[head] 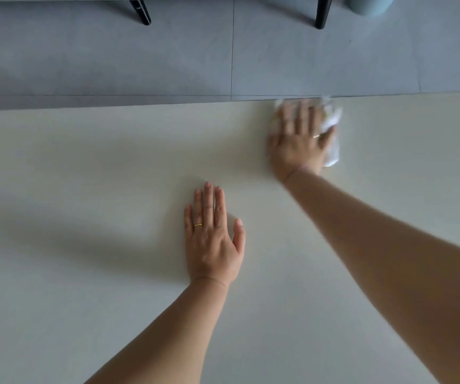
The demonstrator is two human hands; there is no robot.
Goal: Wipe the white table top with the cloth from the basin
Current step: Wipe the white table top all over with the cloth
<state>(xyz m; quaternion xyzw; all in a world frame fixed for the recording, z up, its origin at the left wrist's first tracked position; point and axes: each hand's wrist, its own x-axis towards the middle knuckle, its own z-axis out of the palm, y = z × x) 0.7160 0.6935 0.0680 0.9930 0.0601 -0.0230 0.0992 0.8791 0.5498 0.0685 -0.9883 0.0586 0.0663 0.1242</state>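
Note:
The white table top [84,189] fills the lower three quarters of the view. My right hand [299,139] presses flat on a crumpled white cloth [332,120] near the table's far edge, right of centre; hand and cloth are blurred by motion. The cloth shows around the fingers and along the hand's right side. My left hand [213,236] lies flat on the table, palm down, fingers close together, holding nothing. The basin is not in view.
Beyond the far table edge [140,105] lies a grey tiled floor [112,56]. Two black furniture legs [141,11] [322,12] stand at the top, and a pale blue round bin [373,5] sits at the top right.

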